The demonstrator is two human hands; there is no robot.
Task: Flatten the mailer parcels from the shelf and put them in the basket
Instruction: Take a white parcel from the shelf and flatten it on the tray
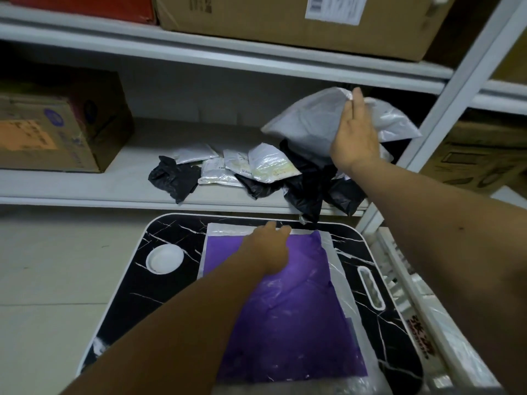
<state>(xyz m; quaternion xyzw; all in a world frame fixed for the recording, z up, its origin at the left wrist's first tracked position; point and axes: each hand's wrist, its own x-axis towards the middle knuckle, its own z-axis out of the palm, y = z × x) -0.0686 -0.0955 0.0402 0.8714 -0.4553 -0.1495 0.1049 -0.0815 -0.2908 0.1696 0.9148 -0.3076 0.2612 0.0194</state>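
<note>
A purple mailer (pixel 288 315) lies flat on a white mailer (pixel 225 228) on the small black marble-patterned table (pixel 171 232). My left hand (pixel 268 246) rests on the purple mailer's far edge, palm down. My right hand (pixel 353 138) holds a grey-white mailer (pixel 308 121) lifted above the shelf, fingers straight along its top and the thumb hidden behind it. Below it on the shelf (pixel 119 181) sits a heap of several black and silvery mailers (pixel 256 169). The white basket (pixel 405 280) stands to the right of the table.
A cardboard box (pixel 57 121) sits on the left of the same shelf. More boxes (pixel 285 21) fill the shelf above. A white upright shelf post (pixel 445 109) runs down on the right. A round white recess (pixel 164 258) marks the table's left side.
</note>
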